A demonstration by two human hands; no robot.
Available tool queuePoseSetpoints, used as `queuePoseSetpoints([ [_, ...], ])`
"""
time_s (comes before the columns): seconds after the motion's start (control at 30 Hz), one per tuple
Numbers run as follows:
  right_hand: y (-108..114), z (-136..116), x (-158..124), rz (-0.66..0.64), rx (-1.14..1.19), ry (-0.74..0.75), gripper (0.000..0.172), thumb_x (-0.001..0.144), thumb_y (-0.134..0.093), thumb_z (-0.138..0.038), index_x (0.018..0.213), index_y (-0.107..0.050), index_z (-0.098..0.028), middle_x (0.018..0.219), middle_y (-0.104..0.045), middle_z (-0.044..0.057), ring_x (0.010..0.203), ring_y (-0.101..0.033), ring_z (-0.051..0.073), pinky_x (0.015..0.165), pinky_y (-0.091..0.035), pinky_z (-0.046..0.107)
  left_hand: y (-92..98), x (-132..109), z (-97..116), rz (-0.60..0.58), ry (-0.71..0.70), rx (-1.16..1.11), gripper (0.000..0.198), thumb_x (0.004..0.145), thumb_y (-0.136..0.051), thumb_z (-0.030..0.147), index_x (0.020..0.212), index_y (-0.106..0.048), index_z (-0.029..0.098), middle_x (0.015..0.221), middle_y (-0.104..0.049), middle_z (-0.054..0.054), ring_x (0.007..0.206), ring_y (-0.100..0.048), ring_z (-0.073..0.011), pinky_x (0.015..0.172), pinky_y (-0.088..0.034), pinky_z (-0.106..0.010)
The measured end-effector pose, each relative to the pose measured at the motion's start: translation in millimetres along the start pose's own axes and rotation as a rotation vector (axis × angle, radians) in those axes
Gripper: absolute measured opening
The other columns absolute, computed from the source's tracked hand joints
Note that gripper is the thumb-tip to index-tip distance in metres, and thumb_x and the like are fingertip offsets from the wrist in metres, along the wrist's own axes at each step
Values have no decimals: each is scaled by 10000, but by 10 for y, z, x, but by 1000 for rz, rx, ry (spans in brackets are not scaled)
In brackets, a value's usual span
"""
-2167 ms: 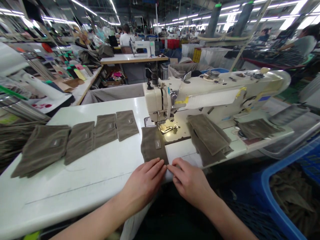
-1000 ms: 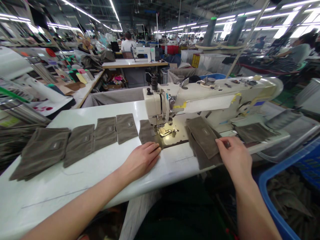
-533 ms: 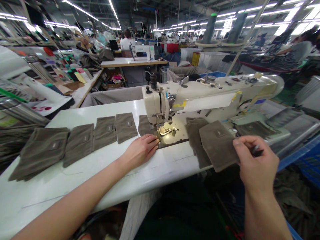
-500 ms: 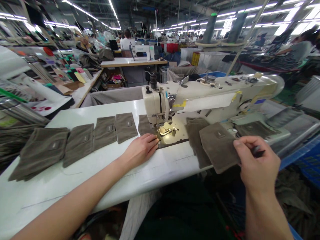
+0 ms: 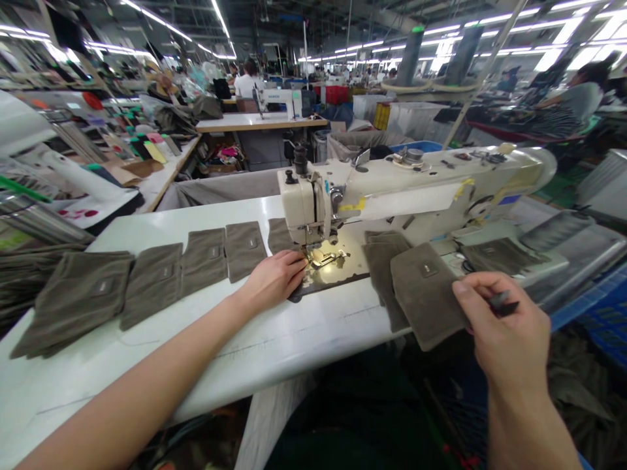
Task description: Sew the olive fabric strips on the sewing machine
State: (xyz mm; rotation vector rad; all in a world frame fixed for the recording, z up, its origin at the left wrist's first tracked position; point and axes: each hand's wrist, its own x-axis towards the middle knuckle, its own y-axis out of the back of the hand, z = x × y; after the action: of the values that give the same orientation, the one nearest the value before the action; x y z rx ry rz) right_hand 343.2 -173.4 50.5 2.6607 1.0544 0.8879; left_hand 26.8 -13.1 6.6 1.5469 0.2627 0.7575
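A cream sewing machine (image 5: 392, 186) stands on the white table (image 5: 274, 333). My left hand (image 5: 274, 281) lies flat beside the presser foot (image 5: 326, 258), fingers pressing the near edge of an olive fabric piece (image 5: 280, 235) that passes behind the machine head. My right hand (image 5: 504, 329) is closed on the right edge of another olive fabric piece (image 5: 426, 294) with a small label, held lifted off the table's front edge; a small dark tool also sits between its fingers. More olive pieces (image 5: 385, 258) lie under the lifted one.
A chain of sewn olive pieces (image 5: 157, 281) runs left across the table to a stack (image 5: 73, 300). More pieces lie on a tray (image 5: 499, 254) at the right. A blue bin (image 5: 597, 313) sits at the lower right. Other workstations and people fill the background.
My left hand has slid the sewn piece away to the left behind the machine head. My right hand took a piece from the right pile and lifted it toward me.
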Motion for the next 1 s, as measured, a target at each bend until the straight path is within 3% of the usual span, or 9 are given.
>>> queuePoseSetpoints([
  [0.27,53,-124,-60,10,-22,134,117,814,-713,-320,764,-657,-230,664,-580,-37,575,-515,125,556,-411,237,-42,30,-57,46,-5,21,364,1026,-409,314,1155,-701,140,1178,-683,-125,1081,-637,-256,954,-561,-414],
  [0.4,-4,-160,-115,34,22,157,133,833,-730,-309,937,-697,-233,794,-648,-15,701,-594,146,719,-478,268,-45,33,-71,56,-9,7,366,1023,-410,311,1159,-706,144,1167,-685,-131,1071,-634,-263,945,-559,-431],
  [0.53,-77,-162,-154,-106,109,138,122,900,-670,-300,988,-729,-240,882,-692,8,764,-629,161,717,-499,279,-51,36,-109,56,-11,-16,383,1028,-401,321,1169,-706,137,1186,-676,-138,1092,-625,-263,964,-549,-426],
  [0.77,-140,-369,-217,-364,203,204,73,894,-692,-253,964,-709,-263,772,-655,-33,632,-588,114,550,-469,197,-69,13,-133,40,29,-62,416,1035,-380,326,1228,-683,116,1248,-653,-156,1164,-600,-272,1031,-514,-443],
  [1.0,-226,-548,-259,-617,199,350,140,892,-608,-152,955,-638,-273,857,-647,-43,708,-611,100,608,-476,174,40,-387,-320,60,205,-100,420,1004,-428,376,1238,-688,143,1283,-653,-167,1184,-614,-300,1033,-513,-490],
])
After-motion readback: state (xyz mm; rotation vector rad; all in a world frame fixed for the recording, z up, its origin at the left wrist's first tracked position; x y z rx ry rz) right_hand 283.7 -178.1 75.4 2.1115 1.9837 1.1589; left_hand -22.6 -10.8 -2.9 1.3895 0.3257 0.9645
